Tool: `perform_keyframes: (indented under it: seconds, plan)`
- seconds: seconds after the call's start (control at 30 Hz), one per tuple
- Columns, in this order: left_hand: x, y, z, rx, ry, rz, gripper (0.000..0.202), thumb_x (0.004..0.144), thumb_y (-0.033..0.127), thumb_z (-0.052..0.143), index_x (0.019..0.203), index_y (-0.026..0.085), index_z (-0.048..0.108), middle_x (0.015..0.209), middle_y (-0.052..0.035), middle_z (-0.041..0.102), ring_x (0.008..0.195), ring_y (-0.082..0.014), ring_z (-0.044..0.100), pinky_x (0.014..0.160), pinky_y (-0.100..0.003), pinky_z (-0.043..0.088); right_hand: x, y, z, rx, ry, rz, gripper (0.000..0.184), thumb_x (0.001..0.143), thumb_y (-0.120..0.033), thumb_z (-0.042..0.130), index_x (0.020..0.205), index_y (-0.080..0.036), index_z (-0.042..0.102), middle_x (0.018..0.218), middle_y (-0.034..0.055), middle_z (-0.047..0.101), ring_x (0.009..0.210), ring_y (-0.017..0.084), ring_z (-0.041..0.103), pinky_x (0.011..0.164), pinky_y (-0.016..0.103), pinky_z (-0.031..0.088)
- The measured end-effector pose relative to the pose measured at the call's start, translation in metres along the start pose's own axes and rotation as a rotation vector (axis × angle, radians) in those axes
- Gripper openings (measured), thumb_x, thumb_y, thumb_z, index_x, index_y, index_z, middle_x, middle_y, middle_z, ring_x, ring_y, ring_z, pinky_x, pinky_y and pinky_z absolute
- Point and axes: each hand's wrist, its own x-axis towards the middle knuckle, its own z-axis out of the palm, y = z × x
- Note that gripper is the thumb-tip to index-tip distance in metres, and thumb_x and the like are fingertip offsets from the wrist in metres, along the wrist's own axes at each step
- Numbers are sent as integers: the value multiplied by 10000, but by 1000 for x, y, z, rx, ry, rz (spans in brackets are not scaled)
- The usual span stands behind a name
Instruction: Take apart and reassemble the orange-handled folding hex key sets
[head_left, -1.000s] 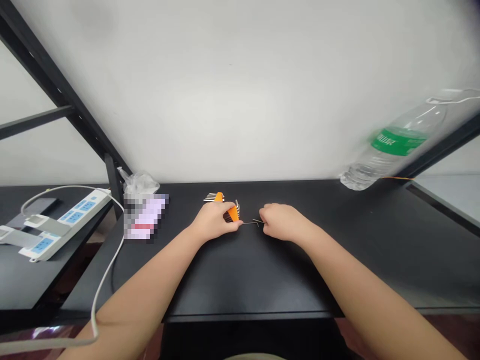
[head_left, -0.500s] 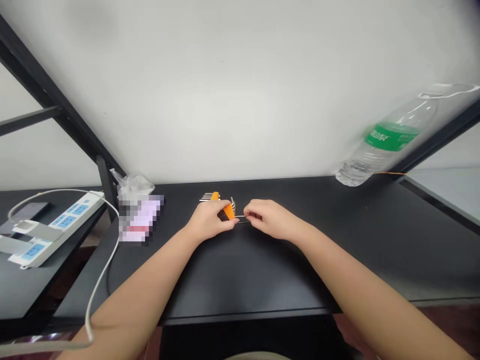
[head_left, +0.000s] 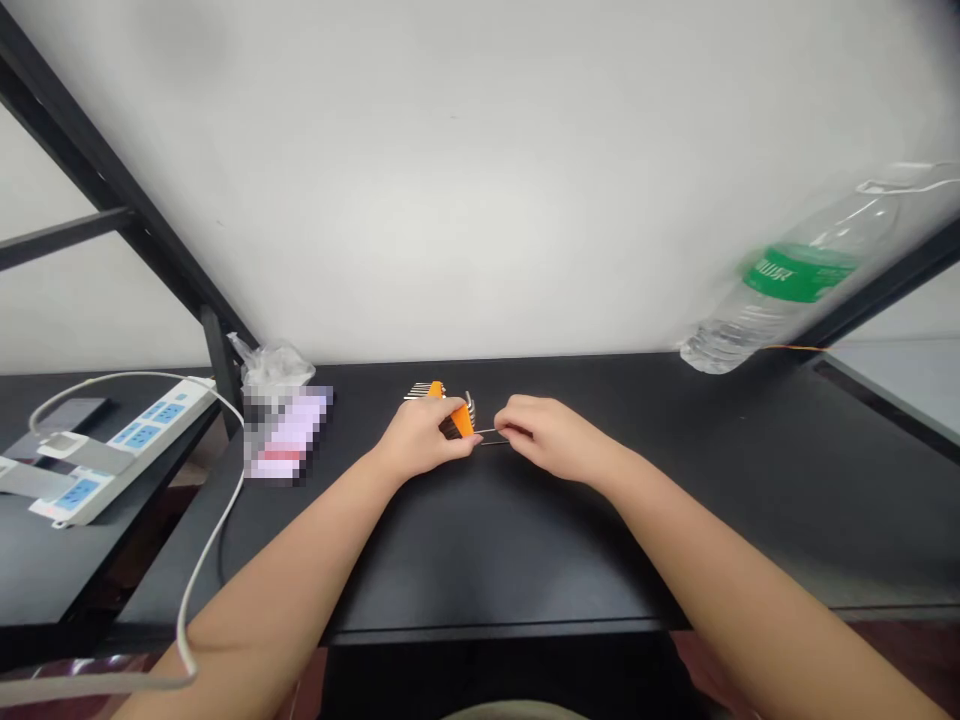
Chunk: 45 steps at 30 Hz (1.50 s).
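Note:
My left hand (head_left: 420, 437) is closed around an orange hex key holder (head_left: 462, 419), thumb in front and fingers behind. Several silver hex keys (head_left: 420, 391) stick out of the holder's far left side, and short bent ends show at its right. Just to the right, my right hand (head_left: 546, 432) pinches a long thin hex key (head_left: 486, 431) whose shaft reaches toward the holder. Whether its tip sits inside the holder is hard to see. My right fingers hide its other end. Both hands are low over the black table (head_left: 495, 560).
A large clear bottle with a green label (head_left: 799, 273) stands at the back right by the wall. On the left are a crumpled plastic bag (head_left: 277, 368), a blurred-out phone-like item (head_left: 294, 435), a white power strip (head_left: 135, 450) and a white cable (head_left: 201, 560) crossing my left forearm.
The whole view has shifted slightly, so everything sits a little further right. My right hand is marginally farther from the holder, with slightly more of the hex key's shaft showing.

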Motion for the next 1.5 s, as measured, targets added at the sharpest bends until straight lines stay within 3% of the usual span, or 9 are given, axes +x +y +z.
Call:
perform_keyframes:
  seconds: [0.37, 0.77, 1.0, 1.2, 1.33, 1.5]
  plan:
    - [-1, -1, 2, -40, -20, 25, 274, 826, 461, 743, 944, 233, 648, 743, 34, 648, 634, -135, 525, 653, -282, 410, -2, 3, 1, 21, 34, 1, 211, 992, -148, 504, 931, -223, 692, 905, 46, 634, 774, 170, 578, 721, 303, 451]
    - [2, 7, 1, -40, -71, 68, 268, 810, 432, 732, 790, 208, 587, 676, 32, 602, 610, -124, 492, 614, -276, 368, 7, -5, 15, 106, 62, -95, 236, 979, -115, 506, 938, -218, 714, 968, 52, 634, 833, 165, 601, 764, 303, 481]
    - [-1, 5, 1, -94, -7, 34, 241, 801, 390, 729, 767, 205, 578, 663, 46, 568, 597, -108, 462, 597, -262, 365, 13, -15, 28, 286, 149, -21, 182, 890, -50, 532, 891, -207, 624, 956, 27, 632, 823, 156, 581, 750, 290, 470]
    - [0, 0, 1, -64, -6, 12, 263, 801, 436, 754, 808, 211, 618, 672, 46, 585, 607, -115, 488, 599, -264, 364, 12, -7, 27, 295, 150, 63, 251, 879, -48, 511, 942, -219, 683, 979, 6, 705, 856, 154, 631, 789, 291, 473]
    - [0, 0, 0, -44, -29, -6, 315, 799, 471, 762, 785, 210, 586, 671, 44, 581, 609, -118, 485, 602, -265, 358, 5, 8, 12, 134, 73, 110, 221, 876, -84, 533, 931, -217, 701, 965, 17, 698, 812, 158, 614, 750, 294, 459]
    - [0, 2, -1, -51, -63, -18, 308, 822, 479, 744, 817, 213, 589, 699, 40, 602, 627, -124, 509, 617, -267, 365, -1, 23, 3, -2, -186, 152, 84, 850, -203, 649, 915, -211, 702, 968, 40, 662, 768, 163, 591, 671, 279, 423]
